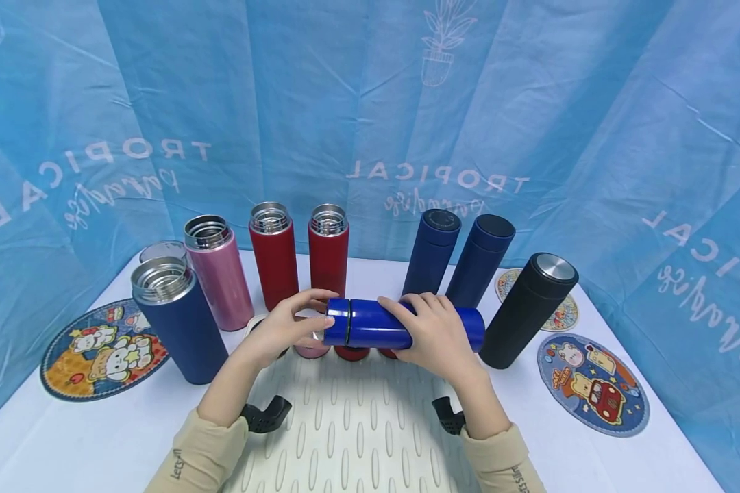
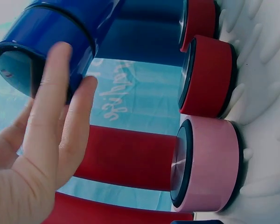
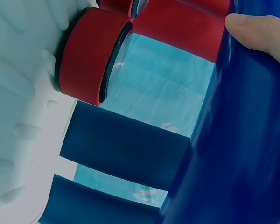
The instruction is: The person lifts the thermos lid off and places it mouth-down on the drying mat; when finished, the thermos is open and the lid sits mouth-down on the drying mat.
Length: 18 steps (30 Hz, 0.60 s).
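A glossy blue thermos bottle [image 1: 379, 324] lies sideways in the air above the mat, its cap to the left. Around its body my right hand [image 1: 434, 332] grips, with the thumb on the near-left part. My left hand [image 1: 290, 325] holds the blue cap [image 1: 338, 322] between its fingers; the cap sits on the bottle, with a dark seam between them. In the left wrist view, the cap's shiny end faces the fingers. Beneath the bottle stand a pink lid [image 2: 214, 163] and red lids [image 2: 207, 77], partly hidden in the head view.
Lidless bottles stand left: navy [image 1: 181, 322], pink [image 1: 220, 277] and two red, one [image 1: 274, 263] beside the other. Capped bottles stand right: two navy, one [image 1: 432, 253] leftmost, and a black one [image 1: 527, 311]. A white textured mat [image 1: 345, 431] and cartoon placemats [image 1: 593, 385] cover the table.
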### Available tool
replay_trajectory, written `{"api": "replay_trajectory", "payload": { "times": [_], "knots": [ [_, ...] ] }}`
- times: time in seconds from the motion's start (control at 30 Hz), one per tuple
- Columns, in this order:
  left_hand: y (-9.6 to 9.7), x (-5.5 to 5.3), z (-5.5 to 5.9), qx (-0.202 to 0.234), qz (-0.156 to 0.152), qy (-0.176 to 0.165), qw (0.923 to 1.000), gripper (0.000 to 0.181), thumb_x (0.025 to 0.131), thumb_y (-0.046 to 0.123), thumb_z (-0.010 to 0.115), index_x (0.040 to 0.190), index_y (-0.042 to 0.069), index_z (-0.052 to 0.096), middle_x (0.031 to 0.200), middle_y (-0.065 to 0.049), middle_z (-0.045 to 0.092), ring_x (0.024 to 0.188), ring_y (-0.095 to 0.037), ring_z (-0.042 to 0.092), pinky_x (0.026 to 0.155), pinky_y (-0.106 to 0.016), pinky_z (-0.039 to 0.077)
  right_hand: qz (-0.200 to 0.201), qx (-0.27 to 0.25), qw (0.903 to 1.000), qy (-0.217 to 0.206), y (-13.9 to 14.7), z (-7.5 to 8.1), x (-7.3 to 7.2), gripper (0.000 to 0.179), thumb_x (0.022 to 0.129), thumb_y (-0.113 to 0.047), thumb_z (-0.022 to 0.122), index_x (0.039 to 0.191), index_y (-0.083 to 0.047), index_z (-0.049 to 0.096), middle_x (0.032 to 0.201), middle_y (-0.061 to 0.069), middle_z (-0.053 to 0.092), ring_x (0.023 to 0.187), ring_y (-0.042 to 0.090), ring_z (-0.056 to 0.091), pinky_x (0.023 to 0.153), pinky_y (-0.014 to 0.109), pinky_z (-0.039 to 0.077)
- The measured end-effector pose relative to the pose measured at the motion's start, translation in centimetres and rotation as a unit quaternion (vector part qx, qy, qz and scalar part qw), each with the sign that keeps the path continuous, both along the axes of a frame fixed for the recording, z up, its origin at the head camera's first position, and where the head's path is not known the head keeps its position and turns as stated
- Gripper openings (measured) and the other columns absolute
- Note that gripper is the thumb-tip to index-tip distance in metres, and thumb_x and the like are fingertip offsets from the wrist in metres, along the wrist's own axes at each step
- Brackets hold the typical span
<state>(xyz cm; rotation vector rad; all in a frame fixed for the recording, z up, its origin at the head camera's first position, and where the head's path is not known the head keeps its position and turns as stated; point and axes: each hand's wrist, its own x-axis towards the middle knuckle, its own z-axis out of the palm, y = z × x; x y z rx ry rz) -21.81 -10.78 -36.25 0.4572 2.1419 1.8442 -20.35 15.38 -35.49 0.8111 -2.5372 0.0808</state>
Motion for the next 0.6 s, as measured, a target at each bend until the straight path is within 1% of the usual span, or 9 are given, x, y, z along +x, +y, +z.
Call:
{"api": "replay_trajectory", "payload": {
  "times": [0.1, 0.23, 0.27, 0.33, 0.43, 0.5, 0.57, 0.6],
  "knots": [
    [0.1, 0.13, 0.16, -0.005, 0.004, -0.009, 0.9999, 0.053, 0.089, 0.027, 0.061, 0.134, 0.006, 0.043, 0.124, -0.023, 0.044, 0.101, -0.034, 0.056, 0.073, -0.045, 0.054, 0.001, 0.001, 1.0, 0.002, -0.03, 0.02, 0.04, 0.084, 0.056, -0.037, 0.087, 0.131, -0.03, 0.049, 0.113, 0.007, 0.061, 0.102, 0.027, 0.055, 0.091, 0.046, 0.043],
    [0.17, 0.15, 0.15, -0.007, 0.004, -0.016, 0.9998, 0.055, 0.09, 0.028, 0.059, 0.136, 0.005, 0.039, 0.12, -0.023, 0.044, 0.095, -0.031, 0.058, 0.074, -0.048, 0.053, 0.0, 0.002, 1.0, 0.005, -0.01, -0.02, 0.05, 0.084, 0.056, -0.037, 0.087, 0.131, -0.03, 0.049, 0.113, 0.007, 0.061, 0.102, 0.027, 0.055, 0.091, 0.046, 0.043],
    [0.16, 0.14, 0.14, -0.006, 0.002, -0.017, 0.9998, 0.055, 0.09, 0.028, 0.059, 0.136, 0.005, 0.038, 0.12, -0.023, 0.043, 0.095, -0.032, 0.058, 0.075, -0.049, 0.053, 0.0, 0.003, 1.0, 0.005, 0.0, -0.02, 0.05, 0.084, 0.056, -0.038, 0.087, 0.131, -0.03, 0.049, 0.113, 0.007, 0.061, 0.102, 0.027, 0.055, 0.091, 0.046, 0.043],
    [0.09, 0.06, 0.0, -0.005, -0.007, -0.014, 0.9999, 0.058, 0.089, 0.028, 0.06, 0.138, 0.008, 0.036, 0.122, -0.023, 0.042, 0.1, -0.035, 0.056, 0.078, -0.051, 0.051, -0.001, 0.003, 1.0, 0.005, 0.02, -0.04, 0.03, 0.084, 0.056, -0.038, 0.087, 0.131, -0.03, 0.049, 0.114, 0.007, 0.061, 0.103, 0.027, 0.055, 0.091, 0.046, 0.042],
    [-0.03, -0.04, -0.13, -0.008, -0.025, 0.012, 0.9996, 0.067, 0.084, 0.025, 0.067, 0.14, 0.013, 0.033, 0.132, -0.021, 0.037, 0.116, -0.039, 0.046, 0.085, -0.05, 0.049, -0.002, 0.003, 1.0, 0.007, 0.1, -0.03, 0.02, 0.085, 0.056, -0.038, 0.087, 0.131, -0.03, 0.049, 0.113, 0.007, 0.061, 0.102, 0.027, 0.055, 0.091, 0.046, 0.043],
    [-0.11, -0.08, -0.2, -0.004, -0.037, 0.032, 0.9988, 0.072, 0.079, 0.02, 0.071, 0.14, 0.017, 0.034, 0.137, -0.019, 0.035, 0.123, -0.04, 0.039, 0.091, -0.05, 0.046, -0.001, 0.003, 0.9999, 0.01, 0.17, -0.02, 0.01, 0.085, 0.055, -0.038, 0.087, 0.131, -0.03, 0.049, 0.113, 0.007, 0.061, 0.101, 0.027, 0.055, 0.09, 0.045, 0.043],
    [-0.13, -0.08, -0.17, 0.001, -0.041, 0.053, 0.9977, 0.073, 0.074, 0.014, 0.075, 0.137, 0.018, 0.038, 0.137, -0.016, 0.038, 0.123, -0.037, 0.038, 0.093, -0.05, 0.044, 0.0, 0.002, 0.9999, 0.011, 0.22, -0.01, 0.01, 0.085, 0.055, -0.037, 0.087, 0.131, -0.029, 0.05, 0.112, 0.007, 0.061, 0.101, 0.027, 0.055, 0.089, 0.045, 0.043],
    [-0.14, -0.1, -0.15, 0.006, -0.043, 0.061, 0.9972, 0.072, 0.073, 0.011, 0.076, 0.135, 0.017, 0.041, 0.135, -0.015, 0.041, 0.122, -0.036, 0.04, 0.094, -0.05, 0.043, 0.0, 0.002, 0.9999, 0.012, 0.24, -0.01, 0.0, 0.085, 0.055, -0.037, 0.087, 0.131, -0.029, 0.05, 0.112, 0.007, 0.061, 0.101, 0.026, 0.055, 0.089, 0.045, 0.043]
  ]
}}
